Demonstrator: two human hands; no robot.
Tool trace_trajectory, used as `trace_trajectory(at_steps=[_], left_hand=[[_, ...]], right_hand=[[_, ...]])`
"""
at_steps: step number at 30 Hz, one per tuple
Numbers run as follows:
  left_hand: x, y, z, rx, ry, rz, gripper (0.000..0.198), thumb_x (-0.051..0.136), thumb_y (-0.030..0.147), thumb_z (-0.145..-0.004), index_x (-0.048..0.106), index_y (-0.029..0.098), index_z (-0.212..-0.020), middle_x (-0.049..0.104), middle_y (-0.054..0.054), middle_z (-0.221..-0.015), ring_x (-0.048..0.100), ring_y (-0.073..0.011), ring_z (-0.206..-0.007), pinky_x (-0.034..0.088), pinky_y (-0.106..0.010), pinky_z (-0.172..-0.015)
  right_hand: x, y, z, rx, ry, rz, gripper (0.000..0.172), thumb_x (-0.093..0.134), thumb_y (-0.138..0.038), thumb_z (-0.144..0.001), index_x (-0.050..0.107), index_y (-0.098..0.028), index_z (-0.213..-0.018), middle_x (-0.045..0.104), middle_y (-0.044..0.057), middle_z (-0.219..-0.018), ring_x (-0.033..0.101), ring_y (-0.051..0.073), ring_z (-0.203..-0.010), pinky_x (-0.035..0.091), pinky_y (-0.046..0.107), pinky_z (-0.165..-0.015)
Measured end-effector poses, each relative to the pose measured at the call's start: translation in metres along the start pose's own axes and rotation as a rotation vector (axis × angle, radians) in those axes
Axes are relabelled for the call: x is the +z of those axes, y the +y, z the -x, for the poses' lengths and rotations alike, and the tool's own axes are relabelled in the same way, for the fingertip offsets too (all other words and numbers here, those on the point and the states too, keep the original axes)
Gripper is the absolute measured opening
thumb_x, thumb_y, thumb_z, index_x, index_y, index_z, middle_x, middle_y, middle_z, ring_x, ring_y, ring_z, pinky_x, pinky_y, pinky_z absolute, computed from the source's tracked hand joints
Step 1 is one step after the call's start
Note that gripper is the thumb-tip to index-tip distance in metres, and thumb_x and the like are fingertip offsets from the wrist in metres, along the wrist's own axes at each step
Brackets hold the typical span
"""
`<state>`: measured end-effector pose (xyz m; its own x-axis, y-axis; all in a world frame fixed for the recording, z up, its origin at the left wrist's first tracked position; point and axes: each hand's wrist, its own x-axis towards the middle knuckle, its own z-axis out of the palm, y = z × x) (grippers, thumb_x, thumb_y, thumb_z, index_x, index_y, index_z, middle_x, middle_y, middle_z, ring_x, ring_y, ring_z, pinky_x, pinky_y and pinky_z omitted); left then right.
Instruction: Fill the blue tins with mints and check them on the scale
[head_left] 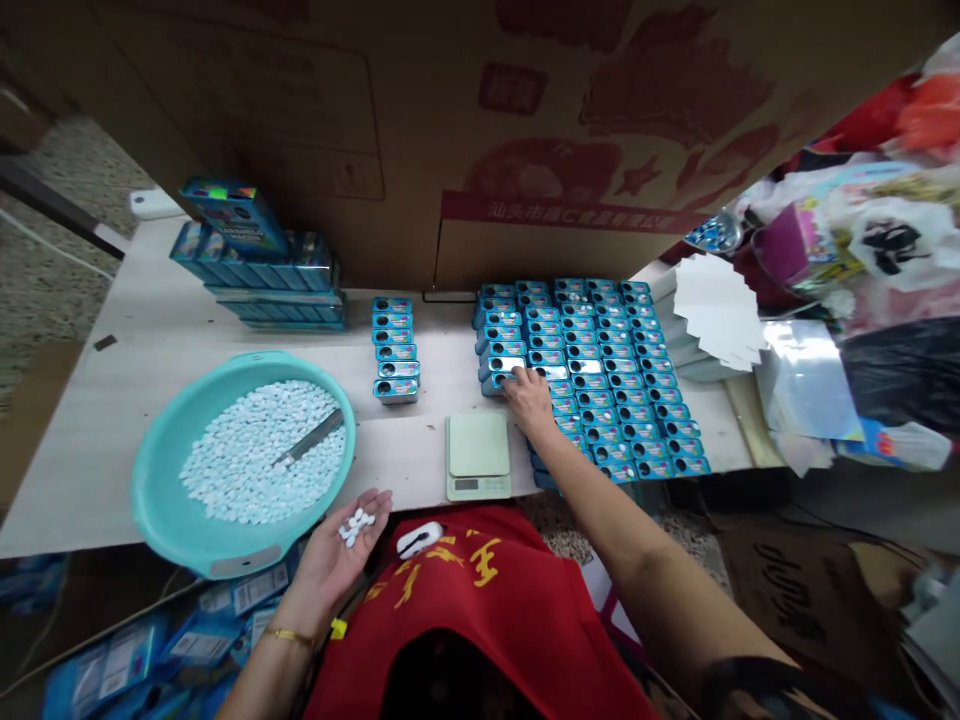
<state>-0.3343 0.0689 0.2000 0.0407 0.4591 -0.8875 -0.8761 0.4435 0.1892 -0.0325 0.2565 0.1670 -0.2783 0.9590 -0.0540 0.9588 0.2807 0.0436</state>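
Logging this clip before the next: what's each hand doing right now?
Left hand: open, palm up, white candies resting on it.
Right hand: fingers at a blue box; grip cannot be told.

The basin (159, 480) is turquoise, the tablets (259, 450) white, the containers (582, 352) blue.

We see smooth, faintly shiny plastic in the basin (159, 470), matt, chalky-looking tablets (247, 460), glossy small boxes (581, 352), dull brown cardboard in the carton (405, 120), soft matt cloth in the apron (525, 600), and smooth plastic on the scale (478, 446).
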Motion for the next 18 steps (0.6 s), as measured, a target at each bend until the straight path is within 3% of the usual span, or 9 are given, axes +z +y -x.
trace_trajectory(at_steps=[3, 7, 12, 15, 18], left_hand=[[0.013, 0.002, -0.002, -0.002, -0.044, -0.021, 0.026, 0.044, 0.006, -0.08, 0.059, 0.007, -0.101, 0.066, -0.018, -0.095, 0.063, -0.0246, -0.092, 0.056, -0.033, -0.076], [0.023, 0.0, -0.005, -0.026, -0.128, -0.054, 0.026, 0.043, 0.007, -0.08, 0.06, 0.007, -0.1, 0.066, -0.018, -0.096, 0.063, -0.0244, -0.093, 0.055, -0.034, -0.077], [0.034, -0.012, -0.008, -0.059, -0.222, -0.058, 0.024, 0.043, 0.012, -0.081, 0.061, 0.005, -0.097, 0.063, -0.02, -0.103, 0.058, -0.0272, -0.102, 0.053, -0.038, -0.081], [0.041, -0.016, -0.008, -0.07, -0.284, -0.073, 0.025, 0.044, 0.015, -0.082, 0.061, 0.005, -0.096, 0.061, -0.02, -0.108, 0.057, -0.0275, -0.105, 0.051, -0.039, -0.084], [0.042, -0.019, -0.008, -0.092, -0.324, -0.074, 0.026, 0.042, 0.014, -0.082, 0.06, 0.006, -0.098, 0.061, -0.019, -0.11, 0.057, -0.0261, -0.105, 0.048, -0.04, -0.087]], right_hand=[[-0.003, 0.001, 0.002, -0.103, 0.022, 0.015, 0.026, 0.041, -0.015, -0.085, 0.064, -0.02, -0.094, 0.045, 0.01, -0.127, 0.036, 0.027, -0.112, 0.029, 0.043, -0.089], [-0.028, -0.013, 0.038, -0.239, 0.069, -0.028, 0.03, 0.041, -0.01, -0.083, 0.061, -0.022, -0.102, 0.048, 0.01, -0.124, 0.038, 0.024, -0.11, 0.022, 0.045, -0.097], [-0.031, -0.045, 0.082, -0.415, -0.002, -0.097, 0.028, 0.044, -0.011, -0.081, 0.06, -0.022, -0.101, 0.051, 0.01, -0.118, 0.043, 0.023, -0.101, 0.03, 0.043, -0.092], [-0.023, -0.061, 0.09, -0.417, 0.008, -0.158, 0.026, 0.045, -0.011, -0.082, 0.06, -0.02, -0.1, 0.051, 0.011, -0.118, 0.042, 0.023, -0.103, 0.031, 0.043, -0.092], [-0.03, -0.086, 0.095, -0.447, 0.067, -0.259, 0.024, 0.044, -0.017, -0.085, 0.057, -0.018, -0.105, 0.051, 0.012, -0.117, 0.043, 0.023, -0.103, 0.035, 0.041, -0.089]])
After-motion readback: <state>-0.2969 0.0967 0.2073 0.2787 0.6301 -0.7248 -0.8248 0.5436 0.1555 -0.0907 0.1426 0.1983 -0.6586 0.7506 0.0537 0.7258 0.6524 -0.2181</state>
